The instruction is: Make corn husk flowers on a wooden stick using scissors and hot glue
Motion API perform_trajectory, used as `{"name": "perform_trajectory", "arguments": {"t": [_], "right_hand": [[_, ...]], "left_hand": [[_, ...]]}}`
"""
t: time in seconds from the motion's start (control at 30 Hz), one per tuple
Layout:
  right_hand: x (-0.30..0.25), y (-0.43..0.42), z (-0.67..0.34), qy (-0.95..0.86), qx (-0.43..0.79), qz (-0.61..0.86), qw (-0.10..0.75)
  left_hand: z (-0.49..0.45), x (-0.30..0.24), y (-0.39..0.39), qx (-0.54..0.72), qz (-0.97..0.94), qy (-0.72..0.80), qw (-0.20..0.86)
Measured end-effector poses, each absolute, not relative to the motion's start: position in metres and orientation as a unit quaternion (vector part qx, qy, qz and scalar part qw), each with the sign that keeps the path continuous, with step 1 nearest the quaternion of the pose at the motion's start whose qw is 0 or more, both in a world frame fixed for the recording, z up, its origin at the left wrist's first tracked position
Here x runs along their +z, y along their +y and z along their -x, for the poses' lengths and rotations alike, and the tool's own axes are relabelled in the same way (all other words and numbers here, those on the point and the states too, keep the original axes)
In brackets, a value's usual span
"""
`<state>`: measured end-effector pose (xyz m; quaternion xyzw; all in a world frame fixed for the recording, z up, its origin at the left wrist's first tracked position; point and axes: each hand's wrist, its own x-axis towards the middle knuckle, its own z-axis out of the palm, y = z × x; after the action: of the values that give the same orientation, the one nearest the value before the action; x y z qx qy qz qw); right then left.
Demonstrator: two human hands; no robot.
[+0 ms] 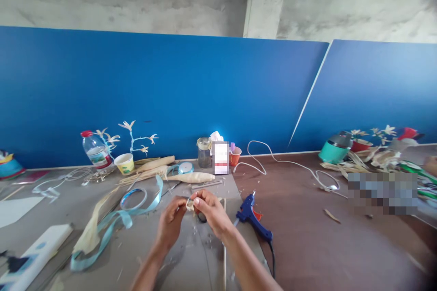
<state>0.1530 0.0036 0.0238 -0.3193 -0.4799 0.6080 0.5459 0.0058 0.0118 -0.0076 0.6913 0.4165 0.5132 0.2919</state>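
Above the grey work mat (184, 259), my left hand (171, 218) and my right hand (212, 213) meet with fingers closed in a pinch. Between their fingertips is a small pale, curled piece of dried husk (190, 205); its far side is hidden by the fingers. A dark rounded object (202, 217) shows just under my right hand, too covered to name. To the right of that hand lies a blue glue gun (251, 216) with its nozzle pointing away. Light blue ribbon (128, 218) and a pale corn husk (90, 232) lie left of my left hand.
Corn husks (191, 177), a ribbon spool (185, 168) and a tape ring (134, 198) lie behind my hands. A phone (221, 158), glass jar (204, 152), bottle (96, 150) and husk flowers in a cup (124, 163) stand along the blue partition (205, 86). A power strip (37, 254) lies left.
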Motion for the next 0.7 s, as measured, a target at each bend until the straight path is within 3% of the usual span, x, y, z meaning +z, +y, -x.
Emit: {"name": "perform_trajectory", "arguments": {"t": [0.33, 0.7], "right_hand": [[0.0233, 0.0081, -0.15, -0.506, 0.562, 0.378, 0.534], [0.0189, 0.0071, -0.1443, -0.217, 0.78, 0.283, 0.514]], "left_hand": [[-0.0059, -0.0049, 0.0102, 0.523, -0.703, 0.404, 0.263], [-0.0108, -0.0002, 0.0037, 0.505, -0.741, 0.375, 0.234]]}}
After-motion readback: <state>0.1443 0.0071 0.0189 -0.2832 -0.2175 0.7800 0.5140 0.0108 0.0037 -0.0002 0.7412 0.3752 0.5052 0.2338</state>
